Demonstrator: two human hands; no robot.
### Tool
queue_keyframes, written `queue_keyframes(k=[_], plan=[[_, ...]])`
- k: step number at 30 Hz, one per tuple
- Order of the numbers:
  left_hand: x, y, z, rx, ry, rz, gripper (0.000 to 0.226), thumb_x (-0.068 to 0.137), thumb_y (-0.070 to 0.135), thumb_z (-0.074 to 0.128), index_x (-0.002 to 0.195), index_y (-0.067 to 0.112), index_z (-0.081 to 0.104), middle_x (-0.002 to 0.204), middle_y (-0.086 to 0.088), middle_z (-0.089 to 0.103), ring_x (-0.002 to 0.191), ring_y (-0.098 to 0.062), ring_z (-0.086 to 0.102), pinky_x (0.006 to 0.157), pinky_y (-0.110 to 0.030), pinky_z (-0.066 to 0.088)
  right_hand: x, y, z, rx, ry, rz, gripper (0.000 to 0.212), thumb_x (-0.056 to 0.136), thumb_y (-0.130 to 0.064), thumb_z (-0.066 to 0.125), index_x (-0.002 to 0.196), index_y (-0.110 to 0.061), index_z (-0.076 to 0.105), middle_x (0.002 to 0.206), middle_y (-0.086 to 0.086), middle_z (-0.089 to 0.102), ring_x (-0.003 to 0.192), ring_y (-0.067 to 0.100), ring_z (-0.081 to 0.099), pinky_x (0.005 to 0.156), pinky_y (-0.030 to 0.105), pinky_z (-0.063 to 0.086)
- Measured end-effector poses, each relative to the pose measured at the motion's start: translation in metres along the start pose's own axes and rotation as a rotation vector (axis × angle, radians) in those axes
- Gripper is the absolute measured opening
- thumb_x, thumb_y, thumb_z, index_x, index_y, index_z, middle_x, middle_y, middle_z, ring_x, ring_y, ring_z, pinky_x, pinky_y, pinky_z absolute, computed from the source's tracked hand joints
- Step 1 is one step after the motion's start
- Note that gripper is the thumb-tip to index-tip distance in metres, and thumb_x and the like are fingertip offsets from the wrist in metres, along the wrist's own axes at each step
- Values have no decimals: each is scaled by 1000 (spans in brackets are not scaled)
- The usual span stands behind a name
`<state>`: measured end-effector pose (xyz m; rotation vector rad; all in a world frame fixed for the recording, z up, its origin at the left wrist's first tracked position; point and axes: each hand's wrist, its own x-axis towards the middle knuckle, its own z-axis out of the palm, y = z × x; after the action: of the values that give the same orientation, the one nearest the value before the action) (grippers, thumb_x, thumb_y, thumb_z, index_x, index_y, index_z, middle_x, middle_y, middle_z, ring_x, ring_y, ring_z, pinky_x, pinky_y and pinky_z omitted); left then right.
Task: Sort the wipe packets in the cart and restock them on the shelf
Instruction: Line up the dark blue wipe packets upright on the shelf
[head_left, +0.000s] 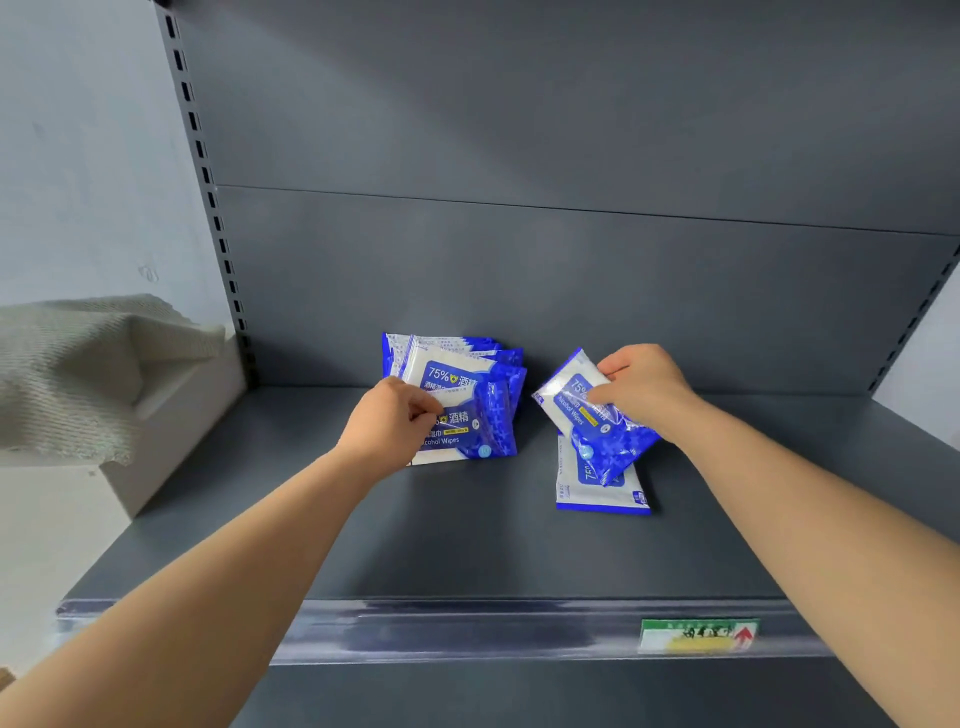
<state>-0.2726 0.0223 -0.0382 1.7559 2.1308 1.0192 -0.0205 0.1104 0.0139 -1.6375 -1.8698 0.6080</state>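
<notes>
The packet (587, 415) in the right hand (644, 389) hangs tilted over a flat packet (597, 496) on the shelf (467, 551), pinched near its upper edge between thumb and curled fingers. It looks light, soft and slick, so I'd take it by the sealed ends, not the bulging middle. The left hand (389, 431) pinches the front packet (467, 434) of the leaning row (457, 358) to the left.

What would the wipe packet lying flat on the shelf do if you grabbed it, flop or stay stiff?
The flat wipe packet would probably bend: the matching packet in the right hand looks soft and crinkled. Its shiny wrapper may be slippery. It lies flat, so it likely won't roll.
</notes>
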Motion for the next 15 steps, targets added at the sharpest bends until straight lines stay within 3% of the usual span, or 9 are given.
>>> queue_keyframes(k=[3,6,11,15], plan=[[-2,-6,-11,-233,-97,-88,28,90,8,48,98,22,71,98,-2,62,77,-17,66,69,-21,54,-6,-15,-1,132,-44,-94,25,74,2,71,97,-9,69,96,8,71,91,23,67,87,37,54],[-4,-11,-19,-521,-152,-166,20,95,15,53,107,20,68,101,-7,65,80,-15,66,78,-25,56,-6,-29,13,63,-125,-208,28,75,4,66,89,-19,68,89,1,71,88,19,67,83,36,56],[-4,-17,-17,-571,-159,-174,28,97,7,45,113,20,64,103,0,63,86,-14,66,89,-30,53,6,-49,1,-151,195,-223,32,76,1,54,92,-23,69,100,-1,70,93,23,65,81,37,55],[-1,-19,-19,-621,-148,-178,32,98,2,41,116,16,63,105,-2,67,92,-16,63,86,-27,52,1,-58,7,51,116,-366,28,76,1,57,90,-20,69,88,-6,69,83,13,66,82,32,55]])
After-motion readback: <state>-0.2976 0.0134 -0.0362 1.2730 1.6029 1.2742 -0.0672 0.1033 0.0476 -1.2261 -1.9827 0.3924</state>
